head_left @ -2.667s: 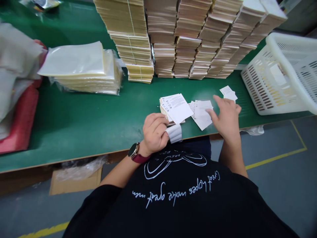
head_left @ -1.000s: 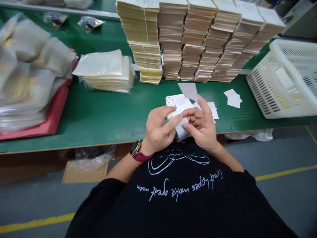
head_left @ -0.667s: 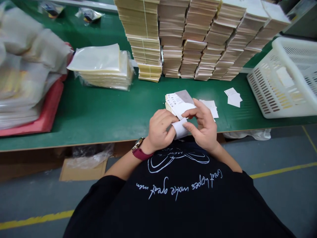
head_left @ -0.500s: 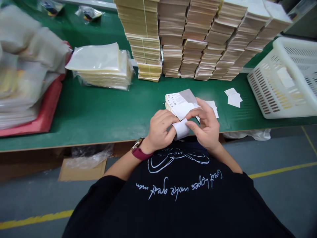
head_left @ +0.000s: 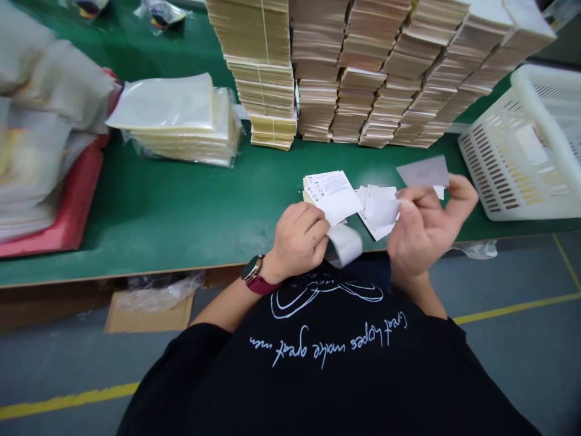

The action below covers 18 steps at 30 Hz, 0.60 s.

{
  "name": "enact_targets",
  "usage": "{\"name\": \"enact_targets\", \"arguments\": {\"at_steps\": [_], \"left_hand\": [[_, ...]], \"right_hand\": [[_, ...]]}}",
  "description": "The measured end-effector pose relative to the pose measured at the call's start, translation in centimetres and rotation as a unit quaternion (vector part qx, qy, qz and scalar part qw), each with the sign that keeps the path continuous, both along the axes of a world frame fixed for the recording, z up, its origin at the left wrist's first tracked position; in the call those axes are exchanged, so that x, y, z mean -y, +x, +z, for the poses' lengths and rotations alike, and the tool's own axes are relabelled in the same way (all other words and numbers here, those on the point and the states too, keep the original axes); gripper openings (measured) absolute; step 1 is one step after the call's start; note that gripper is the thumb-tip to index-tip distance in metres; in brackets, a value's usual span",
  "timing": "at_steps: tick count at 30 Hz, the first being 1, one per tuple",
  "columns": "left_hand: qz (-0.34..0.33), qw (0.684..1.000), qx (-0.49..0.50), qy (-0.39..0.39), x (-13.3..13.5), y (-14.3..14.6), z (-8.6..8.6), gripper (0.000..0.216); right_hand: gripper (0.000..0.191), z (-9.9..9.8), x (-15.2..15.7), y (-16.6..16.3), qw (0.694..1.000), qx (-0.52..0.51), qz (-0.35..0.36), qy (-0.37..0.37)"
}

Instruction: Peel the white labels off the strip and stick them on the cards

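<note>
My left hand [head_left: 299, 240] rests at the bench edge, shut on a curled white paper strip [head_left: 345, 244]. Just beyond it lies a small stack of printed white instruction sheets [head_left: 327, 195], touching the hand's fingertips. My right hand [head_left: 429, 221], blurred by motion, pinches a thin grey-white sheet [head_left: 423, 172] between thumb and fingers. Loose white paper sheets [head_left: 377, 209] lie on the bench between my hands, just left of my right hand.
Tall strapped stacks of cream paper cards [head_left: 358, 72] line the green workbench [head_left: 149, 206] at the back. A plastic-wrapped pile [head_left: 177, 121] and bagged goods on a red tray [head_left: 68, 206] sit left. A white plastic basket [head_left: 521, 145] stands right.
My right hand has moved right, away from my left, taking the grey-white sheet off the printed stack. The curled strip stays in my left hand, and the view has shifted slightly.
</note>
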<state>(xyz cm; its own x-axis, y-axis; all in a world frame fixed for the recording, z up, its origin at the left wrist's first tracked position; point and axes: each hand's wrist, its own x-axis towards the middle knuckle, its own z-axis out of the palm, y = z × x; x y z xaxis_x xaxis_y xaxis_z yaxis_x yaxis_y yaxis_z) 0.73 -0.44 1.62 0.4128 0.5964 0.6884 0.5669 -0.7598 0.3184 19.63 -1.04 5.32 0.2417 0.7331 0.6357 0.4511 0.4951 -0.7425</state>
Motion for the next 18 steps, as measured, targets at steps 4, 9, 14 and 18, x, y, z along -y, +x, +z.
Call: {"name": "enact_targets", "arguments": {"at_steps": [4,9,14,18], "left_hand": [[-0.051,0.996,-0.033,0.058,-0.6,-0.1,-1.1,0.016],[-0.076,0.995,-0.042,0.049,-0.8,-0.2,-1.9,0.02],[-0.069,0.995,-0.057,0.048,-0.8,-0.2,-1.8,0.017],[-0.072,0.995,-0.063,0.036,-0.8,-0.2,-1.7,0.017]], "right_hand": [[0.047,-0.9,-3.1,0.9,0.99,0.023,0.059,-0.128],[0.053,-2.8,-5.4,0.5,0.966,0.041,0.132,-0.219],[0.055,-2.8,-5.6,0.2,0.957,0.029,0.146,-0.248],[0.054,-2.4,-5.6,-0.1,0.959,0.027,0.137,-0.245]]}}
